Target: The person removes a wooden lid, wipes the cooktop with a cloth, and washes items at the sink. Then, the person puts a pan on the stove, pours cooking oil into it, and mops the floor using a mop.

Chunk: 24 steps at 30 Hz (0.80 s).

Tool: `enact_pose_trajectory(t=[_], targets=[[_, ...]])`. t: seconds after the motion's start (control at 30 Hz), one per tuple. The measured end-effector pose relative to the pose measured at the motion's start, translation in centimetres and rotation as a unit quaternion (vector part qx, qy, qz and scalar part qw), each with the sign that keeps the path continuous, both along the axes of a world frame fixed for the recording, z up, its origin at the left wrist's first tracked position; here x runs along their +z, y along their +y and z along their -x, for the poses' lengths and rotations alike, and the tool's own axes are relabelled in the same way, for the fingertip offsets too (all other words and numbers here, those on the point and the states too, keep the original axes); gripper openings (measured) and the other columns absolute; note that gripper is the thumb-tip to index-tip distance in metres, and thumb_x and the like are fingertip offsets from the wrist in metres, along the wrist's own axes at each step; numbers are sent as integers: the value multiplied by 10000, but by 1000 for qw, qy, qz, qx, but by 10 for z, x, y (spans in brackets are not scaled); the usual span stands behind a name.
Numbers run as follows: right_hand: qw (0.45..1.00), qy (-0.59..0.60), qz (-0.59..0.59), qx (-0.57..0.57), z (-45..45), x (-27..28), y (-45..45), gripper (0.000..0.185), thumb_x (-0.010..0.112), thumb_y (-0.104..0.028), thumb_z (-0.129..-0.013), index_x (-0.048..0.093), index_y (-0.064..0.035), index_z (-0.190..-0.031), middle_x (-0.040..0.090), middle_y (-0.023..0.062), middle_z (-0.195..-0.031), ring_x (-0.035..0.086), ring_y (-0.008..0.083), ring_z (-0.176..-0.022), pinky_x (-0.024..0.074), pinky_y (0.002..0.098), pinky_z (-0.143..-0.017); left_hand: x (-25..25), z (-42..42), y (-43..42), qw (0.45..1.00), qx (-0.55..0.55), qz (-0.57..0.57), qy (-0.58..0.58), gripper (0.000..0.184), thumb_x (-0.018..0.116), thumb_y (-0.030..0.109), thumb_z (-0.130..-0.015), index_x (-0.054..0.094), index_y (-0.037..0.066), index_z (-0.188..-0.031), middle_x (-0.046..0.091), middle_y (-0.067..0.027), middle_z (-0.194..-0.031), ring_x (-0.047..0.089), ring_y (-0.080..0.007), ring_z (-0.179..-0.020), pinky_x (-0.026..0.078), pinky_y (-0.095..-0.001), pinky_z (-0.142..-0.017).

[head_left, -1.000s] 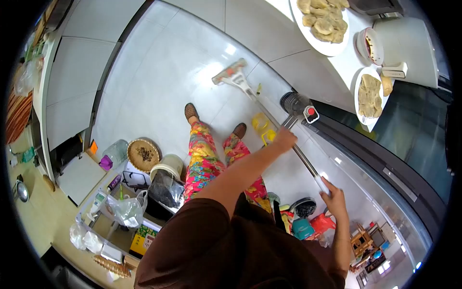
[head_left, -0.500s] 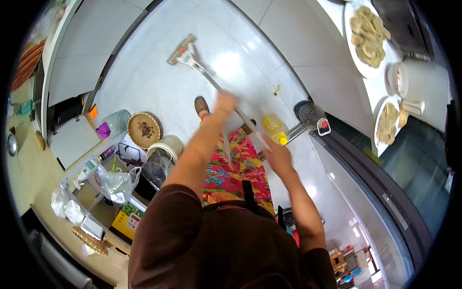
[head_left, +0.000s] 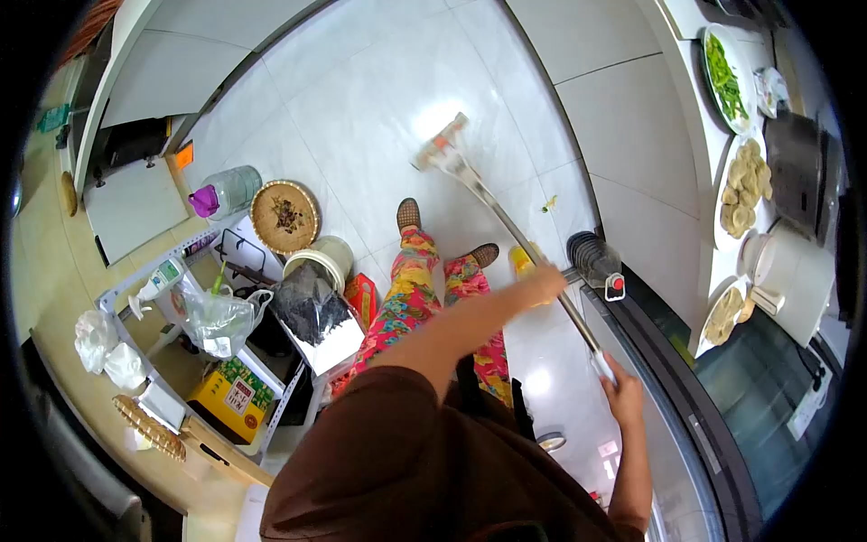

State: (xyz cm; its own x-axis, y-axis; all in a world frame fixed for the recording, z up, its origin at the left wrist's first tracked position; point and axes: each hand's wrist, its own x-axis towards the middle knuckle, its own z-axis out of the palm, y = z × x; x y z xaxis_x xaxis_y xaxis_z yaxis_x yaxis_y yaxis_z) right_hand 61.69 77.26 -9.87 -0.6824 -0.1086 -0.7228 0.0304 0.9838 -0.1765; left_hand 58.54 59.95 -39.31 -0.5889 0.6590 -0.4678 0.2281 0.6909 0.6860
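Note:
A mop [head_left: 495, 206] with a metal pole slants across the white tiled floor [head_left: 361, 117]. Its flat, orange-and-grey head, blurred by motion, rests on or just over the tiles. My left hand [head_left: 545, 285] is closed around the middle of the pole, with the arm reaching across my body. Lower down, my right hand [head_left: 623, 396] grips the pole's white end at my right side. A yellow-capped bottle [head_left: 522, 260], partly covered by my left hand, stands behind the pole. A small yellow-green scrap [head_left: 549, 204] lies on the floor right of the pole.
On my left are a woven basket [head_left: 287, 233], a white bucket [head_left: 332, 257], a large purple-capped bottle [head_left: 237, 190] and a crowded shelf [head_left: 117, 298]. A dark ribbed jug [head_left: 591, 257] sits by the sliding-door track. Plates of dumplings [head_left: 745, 185] line the right counter.
Both hands and the mop have swung to the right, the mop head coming nearer to me. My view has turned, bringing a plate of green vegetables into sight.

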Motion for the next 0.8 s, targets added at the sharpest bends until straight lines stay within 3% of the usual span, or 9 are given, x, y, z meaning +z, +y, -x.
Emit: enact_pose_trajectory(t=[0.07,0.1,0.3,0.47,0.57,0.63,0.67,0.77,0.8], targets=[[998,24,60,23,24,-40,-45,487,699,-186,-804,569,-251,-1269,590,195,-640,559,338,-532,451,406,-538,-28,21,-79,995,83,-59,11,119,627,190,-727,687,127,-808,678,-75,-843,641,-260,-908,402,-571,-866],[995,36,87,35,38,-60,-77,490,700,-206,-806,563,-257,-1274,592,202,-645,583,349,-556,458,415,-547,-52,26,-115,988,130,-10,85,111,584,194,-763,674,175,-824,670,-73,-794,652,-294,-811,496,-463,-743],[973,6,217,72,93,-193,-307,465,599,-313,-857,500,-250,-1307,639,229,-844,611,409,-810,477,496,-731,-57,49,-383,921,273,262,93,527,680,198,-768,500,173,-1262,419,-73,-1386,406,-256,-1275,415,-499,-928],[978,-44,174,107,78,-197,-453,466,575,-328,-869,486,-246,-1319,649,203,-962,625,393,-866,494,463,-767,-34,27,-480,850,347,393,55,421,544,191,-867,496,191,-1285,370,-59,-1447,330,-270,-1344,292,-518,-1064],[976,-113,161,91,70,-182,-416,487,551,-323,-879,442,-283,-1352,646,204,-981,633,376,-861,500,465,-746,-44,1,-452,880,310,346,101,331,479,158,-884,568,158,-1203,458,-94,-1367,381,-291,-1296,312,-526,-1035],[981,-84,91,150,62,-167,-351,487,543,-315,-881,442,-315,-1357,655,203,-844,636,383,-758,502,481,-683,-86,-24,-392,892,409,179,79,285,525,155,-841,609,147,-1114,572,-154,-1205,452,-354,-1223,341,-523,-1002],[973,3,153,175,52,-156,-309,496,596,-296,-863,465,-310,-1341,646,215,-786,629,389,-698,494,476,-629,-98,-30,-353,934,326,129,65,189,549,145,-801,635,110,-967,637,-139,-987,529,-360,-1090,377,-523,-927],[982,-21,85,166,29,-88,-203,525,670,-206,-827,507,-278,-1320,611,201,-676,604,377,-595,476,447,-554,-24,-40,-236,969,238,-19,57,125,580,183,-749,654,84,-767,640,-144,-835,605,-343,-878,469,-498,-758],[987,-43,75,135,21,-58,-182,519,670,-179,-824,519,-252,-1315,606,203,-663,605,360,-575,470,431,-541,2,-49,-210,982,180,-11,57,146,537,215,-790,677,176,-780,667,-82,-761,642,-289,-792,403,-496,-857]])
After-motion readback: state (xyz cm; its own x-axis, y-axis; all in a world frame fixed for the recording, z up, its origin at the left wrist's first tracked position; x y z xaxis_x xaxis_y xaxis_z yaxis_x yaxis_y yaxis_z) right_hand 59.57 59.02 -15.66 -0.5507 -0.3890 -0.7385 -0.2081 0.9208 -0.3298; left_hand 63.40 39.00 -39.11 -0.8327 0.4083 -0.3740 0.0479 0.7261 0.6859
